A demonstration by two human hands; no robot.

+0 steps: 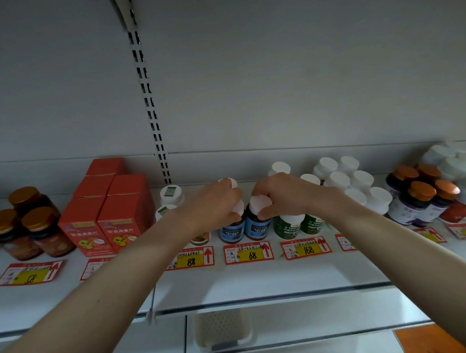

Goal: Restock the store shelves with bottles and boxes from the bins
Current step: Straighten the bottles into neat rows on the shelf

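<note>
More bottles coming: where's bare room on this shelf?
Bare: the white shelf front, below the red-and-yellow price tags. Crowded: white-capped bottles packed right of the right hand; red cardboard boxes left of the left hand, both gripping blue-labelled bottles.

Left hand (214, 203) and right hand (281, 196) are bare (forearms (123, 284) too)

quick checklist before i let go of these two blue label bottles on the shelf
1. Grip of left hand on cap of left blue-label bottle: ok.
2. Grip of right hand on cap of right blue-label bottle: ok.
3. Both bottles upright, labels facing front: ok.
4. Both lined up behind the 68 price tag: ok.
5. Bases resting flat on the shelf: cannot tell.
</note>
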